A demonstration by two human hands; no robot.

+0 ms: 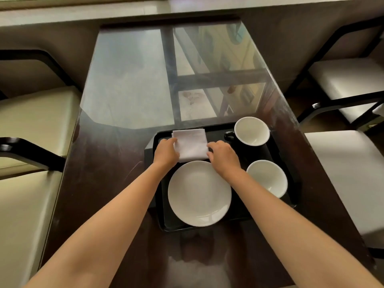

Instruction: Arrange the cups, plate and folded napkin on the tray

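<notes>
A black tray (257, 213) lies on the dark glass-topped table. On it sits a white plate (199, 193) at the near left. Two cups, black outside and white inside, stand on the tray's right side: one far (252, 131), one near (267, 178). A folded white napkin (191, 144) lies at the tray's far left, its far edge over the rim. My left hand (166, 152) holds the napkin's left edge. My right hand (223, 156) touches its right edge with bent fingers.
The table (116, 154) reflects a window in its far half. Cream-cushioned chairs with dark frames stand on both sides: left (35, 113) and right (349, 80). A pale ledge runs along the back.
</notes>
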